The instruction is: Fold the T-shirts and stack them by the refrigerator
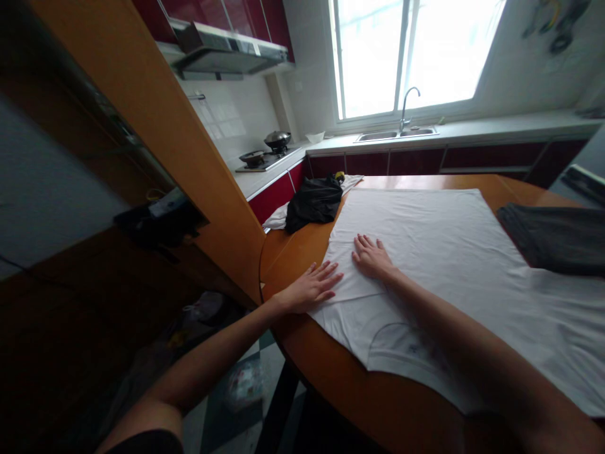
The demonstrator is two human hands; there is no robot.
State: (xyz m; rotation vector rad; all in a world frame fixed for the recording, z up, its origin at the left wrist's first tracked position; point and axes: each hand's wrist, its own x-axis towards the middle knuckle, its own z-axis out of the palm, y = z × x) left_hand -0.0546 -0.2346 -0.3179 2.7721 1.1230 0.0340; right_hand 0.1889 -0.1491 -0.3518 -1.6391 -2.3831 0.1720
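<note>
A white T-shirt (439,246) lies spread over the wooden table (331,366), its neckline toward me and its hem toward the window. Flat on the shirt's left edge, near a sleeve, rests my left hand (309,289) with fingers spread. My right hand (372,257) presses on the cloth a little farther in, palm down and fingers stretched out. Neither hand grips the fabric. Light wrinkles run across the shirt, and my right forearm covers part of it near the collar.
Folded dark grey cloth (555,236) lies at the table's right. A heap of black clothing (314,202) sits at the far left edge, with white cloth beside it. A wooden panel (208,157) stands left. Behind are a stove with pans (277,140) and a sink (378,135).
</note>
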